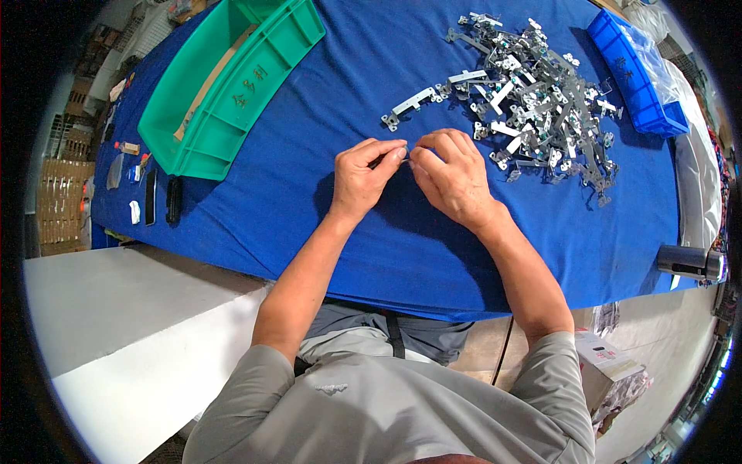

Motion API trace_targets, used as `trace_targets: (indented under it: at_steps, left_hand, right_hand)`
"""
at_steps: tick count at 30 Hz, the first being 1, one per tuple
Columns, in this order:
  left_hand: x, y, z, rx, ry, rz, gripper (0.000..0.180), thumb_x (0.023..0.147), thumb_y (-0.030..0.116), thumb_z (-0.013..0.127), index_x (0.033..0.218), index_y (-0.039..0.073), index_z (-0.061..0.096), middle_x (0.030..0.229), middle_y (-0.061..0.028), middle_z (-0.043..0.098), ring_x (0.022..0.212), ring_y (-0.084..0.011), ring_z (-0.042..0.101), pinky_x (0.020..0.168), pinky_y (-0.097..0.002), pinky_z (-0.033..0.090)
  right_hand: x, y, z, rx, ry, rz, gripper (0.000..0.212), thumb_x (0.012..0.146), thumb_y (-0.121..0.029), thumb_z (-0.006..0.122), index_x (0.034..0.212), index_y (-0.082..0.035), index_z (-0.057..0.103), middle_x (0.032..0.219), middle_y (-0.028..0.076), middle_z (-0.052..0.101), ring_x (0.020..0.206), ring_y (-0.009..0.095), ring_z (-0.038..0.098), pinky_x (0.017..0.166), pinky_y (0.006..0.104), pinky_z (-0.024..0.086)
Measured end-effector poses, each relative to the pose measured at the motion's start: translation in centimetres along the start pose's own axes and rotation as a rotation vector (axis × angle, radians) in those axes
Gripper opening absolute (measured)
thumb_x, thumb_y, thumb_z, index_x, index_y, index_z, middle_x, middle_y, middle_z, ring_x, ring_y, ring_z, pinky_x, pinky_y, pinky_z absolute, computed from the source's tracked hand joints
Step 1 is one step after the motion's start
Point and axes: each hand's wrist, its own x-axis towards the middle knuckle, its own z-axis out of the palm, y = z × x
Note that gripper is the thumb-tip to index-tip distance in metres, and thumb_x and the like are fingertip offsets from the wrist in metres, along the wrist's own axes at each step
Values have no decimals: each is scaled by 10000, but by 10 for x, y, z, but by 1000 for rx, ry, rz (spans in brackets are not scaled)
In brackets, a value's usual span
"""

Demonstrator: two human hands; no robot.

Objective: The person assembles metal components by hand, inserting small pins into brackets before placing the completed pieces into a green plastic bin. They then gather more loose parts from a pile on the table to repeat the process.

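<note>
Blue cloth covers the desk [309, 201], a white ledge [116, 317] runs along its near left side, wooden pallets [62, 201] stacked beyond.

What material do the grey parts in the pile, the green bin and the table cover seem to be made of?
Pile of brackets: probably stamped sheet metal, bare silvery finish, thin flat strips with bright glints. Green bin: likely moulded plastic, even matte colour with ribbed walls. Blue cover: seems to be cloth, matte, soft folds at the table edge. The small piece between the left hand and right hand is mostly hidden.
</note>
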Motion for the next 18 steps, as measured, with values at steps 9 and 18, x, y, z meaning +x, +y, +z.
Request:
trace_targets:
  at_steps: [9,18]
  left_hand:
    - [-1,2,-5,-324,48,-272,156,933,108,649,1011,-1,730,766,-69,689,555,-67,579,500,-199,450]
    - [1,-2,-8,-527,101,-296,168,946,124,639,994,-21,709,768,-91,694,542,-79,592,485,-205,470]
  right_hand:
    - [-6,14,2,726,116,695,121,932,-108,638,982,1,653,835,48,633,752,131,606,666,278,483]
    - [1,0,-5,1021,-348,830,208,1001,-204,543,1044,-19,629,793,4,612,637,58,537,508,219,422]
